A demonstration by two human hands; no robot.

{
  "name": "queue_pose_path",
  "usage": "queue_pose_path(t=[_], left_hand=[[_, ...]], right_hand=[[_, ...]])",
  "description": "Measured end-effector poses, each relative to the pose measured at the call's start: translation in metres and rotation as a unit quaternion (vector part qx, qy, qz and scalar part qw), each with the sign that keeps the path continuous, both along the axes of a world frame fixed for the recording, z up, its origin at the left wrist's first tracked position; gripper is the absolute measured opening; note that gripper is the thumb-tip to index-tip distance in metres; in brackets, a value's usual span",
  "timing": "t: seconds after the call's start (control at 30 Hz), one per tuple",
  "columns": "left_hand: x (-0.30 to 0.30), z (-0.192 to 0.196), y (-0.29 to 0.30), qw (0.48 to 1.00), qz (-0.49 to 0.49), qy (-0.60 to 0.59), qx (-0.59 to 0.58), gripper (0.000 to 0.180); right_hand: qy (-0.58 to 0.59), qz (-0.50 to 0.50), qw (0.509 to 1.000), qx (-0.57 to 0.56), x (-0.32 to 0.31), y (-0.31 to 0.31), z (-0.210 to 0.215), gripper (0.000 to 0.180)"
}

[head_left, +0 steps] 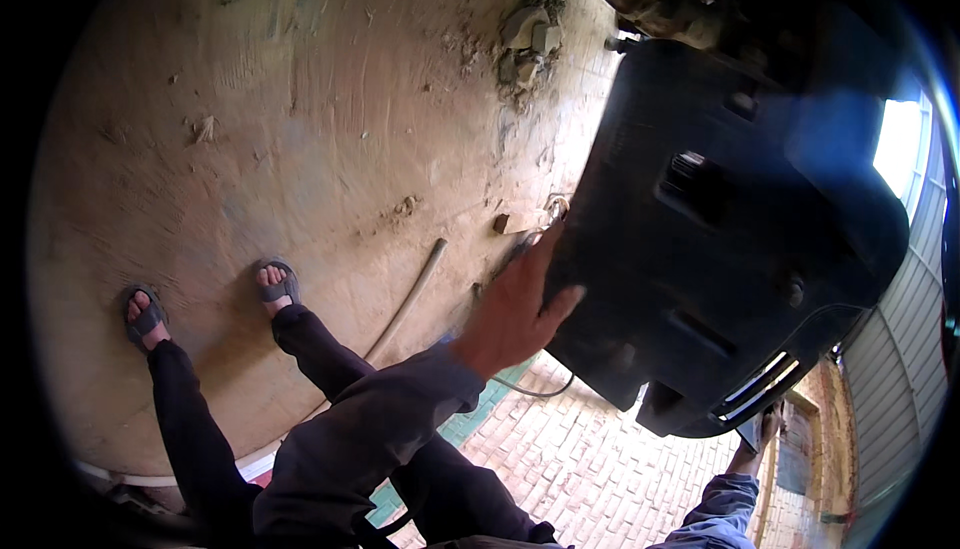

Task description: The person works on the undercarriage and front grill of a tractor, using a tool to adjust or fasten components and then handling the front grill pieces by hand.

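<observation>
A large black plastic panel [640,249] with rounded corners, slots and recesses stands tilted on the right of the head view. My left hand [515,304] is at its left edge, fingers stretched along the side and thumb apart over the front face. Whether the palm presses on the panel cannot be made out. Down at the panel's lower right corner, beside a long slotted opening, my right hand [768,427] is closed around the edge. Its fingers are partly hidden and in shadow. A small pale flat piece [750,436] shows next to that hand.
A grey pole [408,294] lies on the dusty brown ground [300,169], beside my sandalled feet. Broken lumps [530,34] are farther off. A thin cable [530,392] curves below the panel over pale brick paving [580,449]. Ribbed metal sheeting [905,369] rises at right.
</observation>
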State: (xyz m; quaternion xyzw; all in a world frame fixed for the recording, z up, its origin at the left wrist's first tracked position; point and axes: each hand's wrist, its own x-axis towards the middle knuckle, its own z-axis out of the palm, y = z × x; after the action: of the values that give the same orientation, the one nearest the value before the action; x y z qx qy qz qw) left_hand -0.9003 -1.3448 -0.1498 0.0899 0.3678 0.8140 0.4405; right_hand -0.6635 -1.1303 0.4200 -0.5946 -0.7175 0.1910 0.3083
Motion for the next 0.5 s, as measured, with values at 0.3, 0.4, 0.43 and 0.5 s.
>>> queue_pose_path(t=[0.3,0.4,0.43,0.5], left_hand=[[-0.008,0.011,0.047,0.971,-0.038,-0.221,-0.080,0.057],[-0.025,0.028,0.038,0.971,-0.059,-0.185,-0.140,0.057],[-0.026,0.034,0.036,0.971,-0.045,-0.176,-0.158,0.056],[-0.026,0.045,0.030,0.968,-0.022,-0.157,-0.193,0.054]], right_hand=[[-0.048,-0.023,0.996,0.065,-0.005,-0.003,-0.028,0.018],[-0.037,-0.002,0.995,0.095,0.008,-0.007,-0.024,0.020],[-0.022,-0.015,0.995,0.100,0.004,-0.007,-0.029,0.021],[-0.036,-0.037,0.994,0.096,-0.004,-0.012,-0.036,0.022]])
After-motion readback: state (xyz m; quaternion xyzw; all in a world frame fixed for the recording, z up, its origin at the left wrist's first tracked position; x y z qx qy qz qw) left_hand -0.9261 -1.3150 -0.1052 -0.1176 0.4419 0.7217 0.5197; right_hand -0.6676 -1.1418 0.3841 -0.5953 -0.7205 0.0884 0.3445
